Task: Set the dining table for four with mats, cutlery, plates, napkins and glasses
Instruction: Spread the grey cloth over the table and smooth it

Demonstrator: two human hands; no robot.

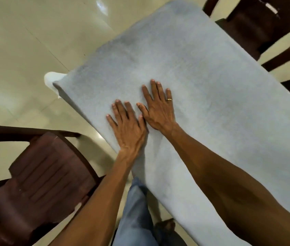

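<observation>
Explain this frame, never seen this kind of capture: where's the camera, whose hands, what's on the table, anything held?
There is no robot here. A person wears one wide-angle camera on the head, so you look forward and down along their own arms. The left hand and right hand both lie flat, fingers straight, side by side on a light blue cloth that covers the table. Neither hand has a grip on anything; they only press on the cloth. No mats, cutlery, plates, napkins or glasses are in view. A dark brown chair stands at lower left, another chair at upper right, on a glossy pale floor.

Soft indoor light, glare patches on floor (16, 50), blurred, warped edges.
</observation>
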